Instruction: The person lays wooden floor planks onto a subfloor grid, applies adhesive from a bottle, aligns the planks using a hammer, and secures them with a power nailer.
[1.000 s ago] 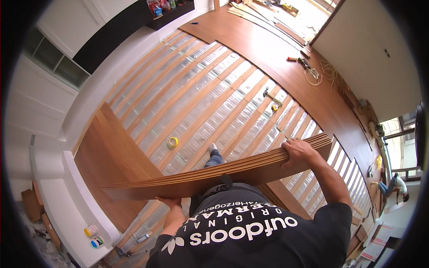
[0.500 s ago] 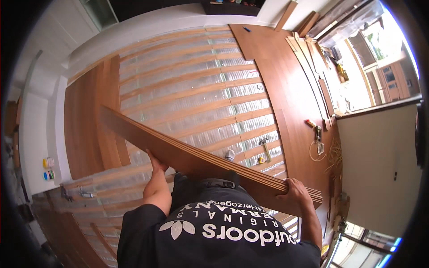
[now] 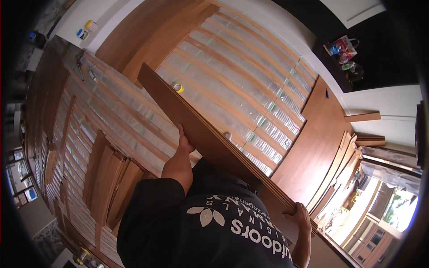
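Observation:
I carry a stack of several long brown floorboards (image 3: 205,140) at a slant across my front. The far-left end rises over the floor and the other end lies near my right side. My left hand (image 3: 185,143) grips the stack's near side at about mid-length, its thumb upward along the face. Near the right end, my right hand (image 3: 300,218) is wrapped over the layered top edge. The undersides of the boards and some of my fingers are hidden. A yellow roll of tape (image 3: 178,88) lies just beyond the stack.
Wooden battens (image 3: 241,85) with silvery sheeting between them span the floor ahead. Laid brown flooring (image 3: 308,129) borders them at right, and more (image 3: 147,35) at far left. Loose boards (image 3: 114,174) are piled at left. Two small jars (image 3: 91,25) and a shopping bag (image 3: 344,48) sit farther off.
My body and view have turned to the left, bringing the board pile at left into sight. Both hands still hold the floorboards, which now slope more steeply across the view.

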A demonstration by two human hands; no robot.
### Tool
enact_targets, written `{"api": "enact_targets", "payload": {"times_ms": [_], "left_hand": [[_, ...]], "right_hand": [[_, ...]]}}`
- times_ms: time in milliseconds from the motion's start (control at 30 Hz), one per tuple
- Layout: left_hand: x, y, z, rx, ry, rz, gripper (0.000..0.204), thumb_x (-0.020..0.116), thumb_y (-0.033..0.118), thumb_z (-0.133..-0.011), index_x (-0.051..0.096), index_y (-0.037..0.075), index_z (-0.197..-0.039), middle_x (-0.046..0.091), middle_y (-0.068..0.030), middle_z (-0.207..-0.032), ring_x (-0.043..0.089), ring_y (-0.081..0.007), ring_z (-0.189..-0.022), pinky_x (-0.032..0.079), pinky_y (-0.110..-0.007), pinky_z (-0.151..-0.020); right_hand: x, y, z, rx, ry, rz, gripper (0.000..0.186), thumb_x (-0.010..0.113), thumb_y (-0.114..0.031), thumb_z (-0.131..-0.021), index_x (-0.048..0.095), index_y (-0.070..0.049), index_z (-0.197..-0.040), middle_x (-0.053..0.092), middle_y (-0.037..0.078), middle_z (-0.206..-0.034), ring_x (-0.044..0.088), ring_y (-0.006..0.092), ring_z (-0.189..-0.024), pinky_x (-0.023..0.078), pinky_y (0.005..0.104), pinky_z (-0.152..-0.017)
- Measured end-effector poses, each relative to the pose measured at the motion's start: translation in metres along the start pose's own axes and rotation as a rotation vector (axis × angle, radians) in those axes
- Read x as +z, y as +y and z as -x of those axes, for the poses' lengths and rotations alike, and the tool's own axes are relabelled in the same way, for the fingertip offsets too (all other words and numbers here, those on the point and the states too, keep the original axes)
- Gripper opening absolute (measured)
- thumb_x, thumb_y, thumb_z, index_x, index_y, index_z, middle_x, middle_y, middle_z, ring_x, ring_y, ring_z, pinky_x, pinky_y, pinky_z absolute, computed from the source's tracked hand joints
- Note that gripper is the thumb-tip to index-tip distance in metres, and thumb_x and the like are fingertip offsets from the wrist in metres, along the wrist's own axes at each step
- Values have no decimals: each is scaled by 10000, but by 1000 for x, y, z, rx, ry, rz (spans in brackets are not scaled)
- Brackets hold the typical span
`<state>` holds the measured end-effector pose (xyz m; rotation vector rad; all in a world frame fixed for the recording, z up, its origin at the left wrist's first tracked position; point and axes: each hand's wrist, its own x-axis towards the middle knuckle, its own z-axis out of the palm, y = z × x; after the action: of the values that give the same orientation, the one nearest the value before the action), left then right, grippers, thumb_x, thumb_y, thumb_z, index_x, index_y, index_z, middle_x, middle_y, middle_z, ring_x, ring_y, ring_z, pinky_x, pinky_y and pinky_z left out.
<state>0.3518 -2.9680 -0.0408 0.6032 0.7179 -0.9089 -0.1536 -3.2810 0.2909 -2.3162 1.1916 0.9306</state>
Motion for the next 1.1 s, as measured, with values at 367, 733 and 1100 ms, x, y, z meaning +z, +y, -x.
{"api": "enact_targets", "payload": {"times_ms": [367,733,1100], "left_hand": [[-4,-130,-22,172,168,519,1055,543,860,-818,419,117,-1557,421,-114,-1597,379,-337,-1464,255,-546,-1222],[15,-282,-60,395,396,742,1007,490,841,-867,372,142,-1582,406,-97,-1611,364,-325,-1477,267,-525,-1225],[-94,-479,-270,608,615,952,895,492,811,-886,399,232,-1562,418,-4,-1589,397,-289,-1438,328,-508,-1197]], "right_hand": [[-225,1,-191,-157,-226,211,668,941,-375,-606,643,17,-1057,696,198,-989,676,366,-921,548,447,-814],[-296,18,-474,-477,-503,436,607,882,-267,-720,617,48,-1167,709,192,-1046,679,299,-938,550,400,-826],[-229,-94,-784,-648,-638,783,679,912,-388,-650,662,14,-1137,697,219,-1080,680,369,-1030,536,444,-897]]}}
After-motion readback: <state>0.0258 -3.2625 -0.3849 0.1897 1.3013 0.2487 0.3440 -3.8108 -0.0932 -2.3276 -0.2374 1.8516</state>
